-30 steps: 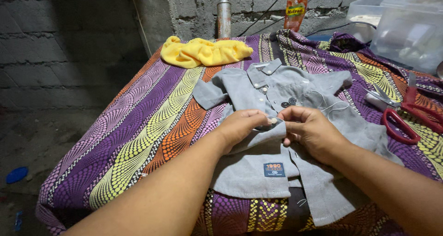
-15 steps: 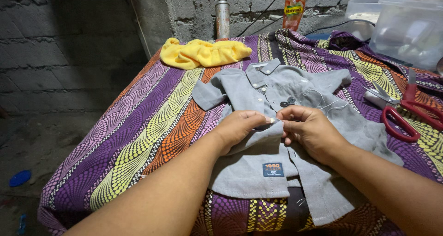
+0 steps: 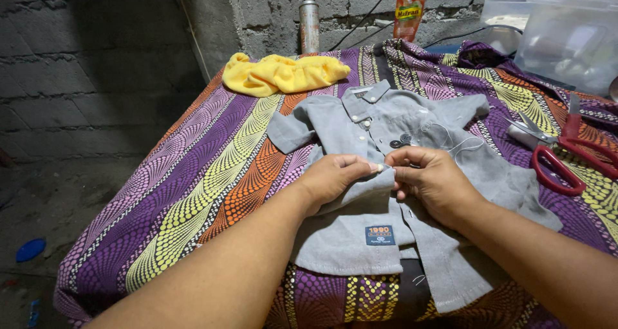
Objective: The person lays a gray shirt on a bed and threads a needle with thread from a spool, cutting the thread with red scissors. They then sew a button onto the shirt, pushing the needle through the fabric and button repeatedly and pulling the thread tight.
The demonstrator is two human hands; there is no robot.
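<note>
Little change since the earlier frames: both hands stay put. Left hand [image 3: 335, 178] and right hand [image 3: 430, 182] pinch the front edge of one grey shirt [image 3: 360, 239], fingertips closed, nearly touching. Beyond them: two dark buttons [image 3: 400, 140]; one red-handled scissors [image 3: 561, 155] rightward; one yellow cloth [image 3: 283, 75] far-left.

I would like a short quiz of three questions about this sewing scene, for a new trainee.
1. True or false: both hands pinch the front edge of the grey shirt.
2. Which thing lies at the person's right on the table? A) red-handled scissors B) a hammer C) a blue cup
3. Fill in: behind the shirt's collar lies a crumpled ______ cloth.

Key:
1. True: the left hand and the right hand meet at the placket, fingertips together.
2. A
3. yellow
</note>
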